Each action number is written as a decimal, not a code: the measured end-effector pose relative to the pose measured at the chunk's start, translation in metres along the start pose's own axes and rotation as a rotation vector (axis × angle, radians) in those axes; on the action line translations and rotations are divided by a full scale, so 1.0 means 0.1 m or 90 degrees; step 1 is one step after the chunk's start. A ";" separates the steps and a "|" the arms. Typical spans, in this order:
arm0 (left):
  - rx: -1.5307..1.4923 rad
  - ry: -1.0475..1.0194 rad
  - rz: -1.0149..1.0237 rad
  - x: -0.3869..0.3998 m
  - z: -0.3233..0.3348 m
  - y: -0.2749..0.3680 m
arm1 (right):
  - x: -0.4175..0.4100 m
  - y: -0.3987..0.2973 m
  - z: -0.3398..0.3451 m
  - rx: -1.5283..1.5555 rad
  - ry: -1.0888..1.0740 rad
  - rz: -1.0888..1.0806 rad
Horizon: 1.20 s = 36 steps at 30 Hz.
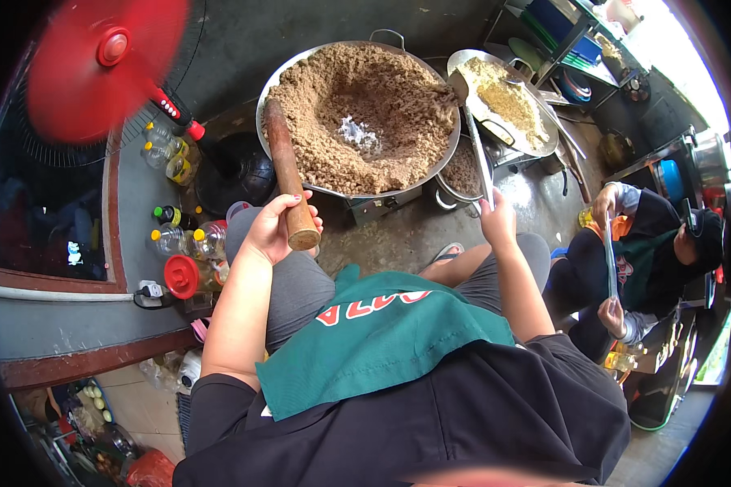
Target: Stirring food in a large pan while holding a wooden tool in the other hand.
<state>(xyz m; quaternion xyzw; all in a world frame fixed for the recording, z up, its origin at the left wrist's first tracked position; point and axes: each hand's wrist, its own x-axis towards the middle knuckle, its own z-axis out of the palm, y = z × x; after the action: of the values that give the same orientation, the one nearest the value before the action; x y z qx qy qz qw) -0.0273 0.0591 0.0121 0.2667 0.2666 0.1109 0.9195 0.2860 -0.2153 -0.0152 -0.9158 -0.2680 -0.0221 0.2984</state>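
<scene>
My left hand [274, 228] is closed around the lower part of a thick wooden pestle [288, 164]. The pestle's far end rests at the left side of a large metal wok [448, 155]. Crumbly brown food [365, 176] fills the wok, hollowed in the middle, where a whitish patch [360, 135] shows. In my right hand [497, 219] is the handle of a long metal ladle or spatula [478, 149]. Its head lies at the wok's right rim, beside the brown food.
A red fan [113, 52] spins at upper left, above several plastic bottles [173, 240]. Right of the wok sit a pan [551, 146] of yellowish crumbly food [505, 100] and a smaller pot [443, 182] of brown food. A co-worker [646, 255] sits at right, holding a clear plastic strip [611, 255].
</scene>
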 end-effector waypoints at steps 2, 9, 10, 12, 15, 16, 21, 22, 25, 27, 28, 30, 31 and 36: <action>0.001 0.003 0.006 0.00 0.00 0.00 | -0.06 0.02 -0.06 -0.025 0.010 -0.008; -0.009 -0.005 0.004 0.01 -0.03 -0.01 | -0.34 0.13 -0.26 -0.176 -0.030 -0.037; -0.011 -0.002 0.003 0.01 -0.03 -0.01 | -0.37 0.09 -0.32 -0.192 -0.038 -0.029; -0.013 0.002 0.001 0.00 -0.02 -0.01 | -0.40 0.01 -0.47 -0.203 -0.050 -0.063; -0.006 0.011 0.008 -0.03 -0.02 0.00 | -0.32 -0.23 -0.71 -0.239 -0.101 -0.108; -0.014 0.009 0.004 -0.02 -0.02 0.00 | -0.27 -0.26 -0.79 -0.266 -0.145 -0.150; -0.024 0.002 0.002 -0.03 -0.03 0.02 | -0.03 -0.60 -0.73 -0.466 -0.364 -0.192; -0.032 -0.004 -0.002 -0.03 -0.03 0.02 | 0.05 -0.65 -0.61 -0.483 -0.397 -0.193; -0.043 -0.019 -0.007 -0.02 -0.10 0.02 | 0.35 -0.56 -0.01 -0.470 -0.340 -0.277; -0.044 -0.032 -0.011 -0.01 -0.12 0.03 | 0.60 -0.65 0.43 -0.460 -0.318 -0.282; -0.049 -0.035 -0.012 -0.01 -0.12 0.03 | 0.71 -0.76 0.64 -0.436 -0.309 -0.272; -0.053 -0.039 -0.015 -0.01 -0.11 0.04 | 0.93 -0.92 0.99 -0.410 -0.299 -0.261; -0.055 -0.042 -0.017 0.01 -0.11 0.04 | 1.02 -0.97 1.14 -0.396 -0.277 -0.259; -0.070 -0.044 -0.011 -0.02 -0.17 0.05 | 0.97 -1.05 0.92 -0.369 -0.343 -0.255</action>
<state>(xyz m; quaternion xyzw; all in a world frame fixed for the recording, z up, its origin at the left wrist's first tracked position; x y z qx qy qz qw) -0.0383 0.0700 0.0039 0.2170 0.2307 0.1086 0.9423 0.3048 -0.0463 -0.0154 -0.8646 -0.4911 0.0859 -0.0618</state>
